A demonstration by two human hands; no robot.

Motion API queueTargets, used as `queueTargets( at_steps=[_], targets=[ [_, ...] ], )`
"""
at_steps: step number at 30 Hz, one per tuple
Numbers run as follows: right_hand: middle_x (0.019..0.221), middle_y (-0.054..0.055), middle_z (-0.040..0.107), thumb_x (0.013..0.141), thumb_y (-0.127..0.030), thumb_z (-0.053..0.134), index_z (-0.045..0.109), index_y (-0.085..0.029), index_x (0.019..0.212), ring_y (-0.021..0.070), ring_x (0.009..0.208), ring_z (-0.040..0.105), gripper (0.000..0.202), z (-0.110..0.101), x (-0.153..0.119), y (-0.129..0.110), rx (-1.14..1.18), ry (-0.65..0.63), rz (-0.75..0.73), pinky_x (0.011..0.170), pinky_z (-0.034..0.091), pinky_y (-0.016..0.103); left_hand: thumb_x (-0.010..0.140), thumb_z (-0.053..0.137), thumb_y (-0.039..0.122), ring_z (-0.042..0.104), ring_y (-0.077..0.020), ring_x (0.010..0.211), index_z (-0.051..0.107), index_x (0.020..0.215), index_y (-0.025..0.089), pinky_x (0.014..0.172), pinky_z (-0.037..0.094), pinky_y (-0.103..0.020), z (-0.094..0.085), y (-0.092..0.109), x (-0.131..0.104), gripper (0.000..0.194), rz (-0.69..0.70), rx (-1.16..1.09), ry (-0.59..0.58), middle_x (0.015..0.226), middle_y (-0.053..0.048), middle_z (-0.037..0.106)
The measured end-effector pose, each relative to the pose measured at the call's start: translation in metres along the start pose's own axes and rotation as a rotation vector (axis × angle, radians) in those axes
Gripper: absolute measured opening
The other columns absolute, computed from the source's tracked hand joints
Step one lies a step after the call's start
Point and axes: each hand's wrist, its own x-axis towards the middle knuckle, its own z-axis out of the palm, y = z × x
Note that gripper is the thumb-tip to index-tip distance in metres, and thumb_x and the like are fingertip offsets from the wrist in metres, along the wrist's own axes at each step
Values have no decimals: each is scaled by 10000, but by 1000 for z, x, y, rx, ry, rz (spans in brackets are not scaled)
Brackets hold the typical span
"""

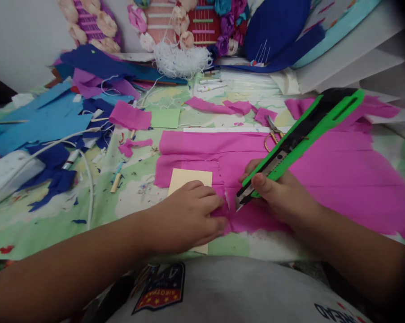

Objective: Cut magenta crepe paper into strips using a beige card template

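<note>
A large pink sheet [337, 175] lies across the table, with a dotted slit line near its left part. My right hand [283, 193] grips a green and black box cutter [299, 134], its blade tip pointing down-left just right of the slit. My left hand [192, 215] rests over a pale yellow card [190, 177] and the sheet's left edge, fingers curled with the fingertips on the pink sheet; whether they pinch anything is hidden.
Small gold-handled scissors [272, 134] lie behind the cutter. A white power strip [12, 175] with cables and blue scraps [47, 112] sit at left. White string [182, 60] and flowered decorations [94, 22] stand at the back.
</note>
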Motion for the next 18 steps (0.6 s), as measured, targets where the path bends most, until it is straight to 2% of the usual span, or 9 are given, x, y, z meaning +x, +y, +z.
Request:
queueTargets(
  at_steps=[4, 10, 15, 18],
  targets=[
    [533, -39, 389, 699, -596, 468, 433, -179, 625, 74, 477, 359, 425, 5, -1, -2, 20, -117, 2, 450, 310, 219, 854, 424, 335, 476, -207, 838, 621, 861, 221, 736, 357, -361, 1, 1, -1, 228, 30, -20, 5, 845, -62, 555],
    [536, -36, 383, 655, -602, 510, 452, -167, 621, 83, 509, 365, 440, -1, 3, -3, -70, -113, 81, 459, 294, 218, 855, 431, 314, 469, -202, 833, 612, 891, 211, 724, 358, -350, 1, 0, -1, 212, 39, 4, -17, 829, -49, 552],
    [569, -27, 426, 676, -567, 517, 462, -158, 624, 81, 536, 390, 415, -3, 2, 0, -33, -209, 91, 485, 319, 212, 866, 408, 281, 466, -198, 835, 606, 911, 206, 735, 353, -350, 0, -1, 0, 216, 34, -13, -23, 811, -42, 548],
    [569, -30, 418, 680, -573, 509, 458, -162, 633, 82, 535, 393, 416, -2, 0, 0, -7, -200, 80, 478, 327, 209, 852, 431, 271, 462, -189, 788, 606, 889, 203, 715, 348, -342, -1, 0, 1, 191, 35, 6, -18, 762, -34, 536]
  ],
)
